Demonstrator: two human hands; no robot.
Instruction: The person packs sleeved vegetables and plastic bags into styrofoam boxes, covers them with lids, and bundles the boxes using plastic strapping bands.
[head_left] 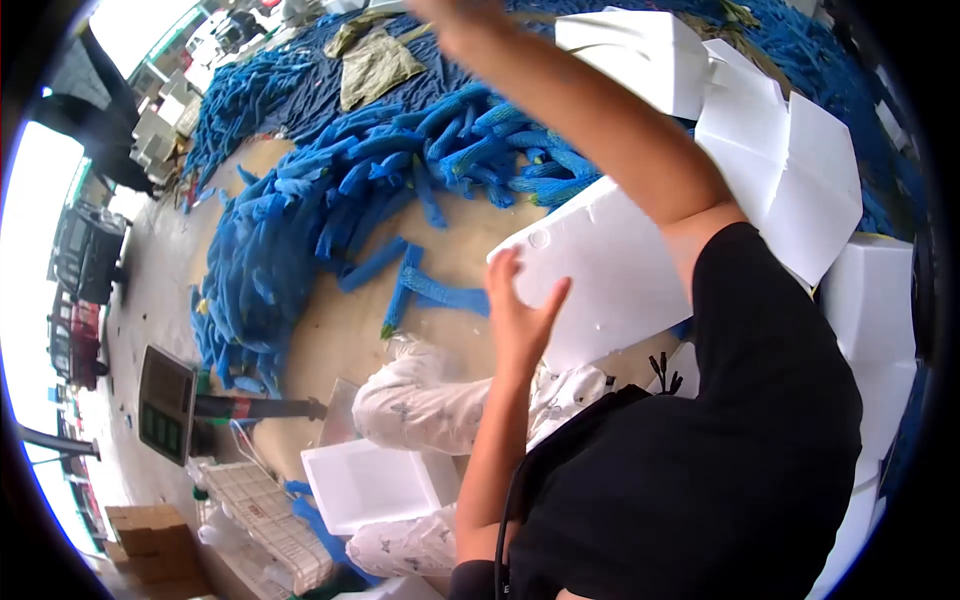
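Observation:
My left hand (522, 325) is raised in front of a white foam box (610, 270), thumb and fingers spread apart. Its fingertips are by the box's near corner; I cannot tell whether they touch it. My right arm reaches out across the top of the view. The right hand (462, 22) is cut off at the frame's edge, so its fingers are hidden. Close to my left hand lie long green-tipped pieces in blue net sleeves (440, 290), which look like vegetables. A large heap of the same blue-sleeved pieces (270, 270) curves around the tan floor covering.
An open white foam box (375, 490) stands between my legs. Near it are a scale with a display (166, 405), a plastic crate (270, 525) and a cardboard box (155, 545). More white foam boxes (780, 150) are stacked beside me. A sack (375, 70) lies on dark netting.

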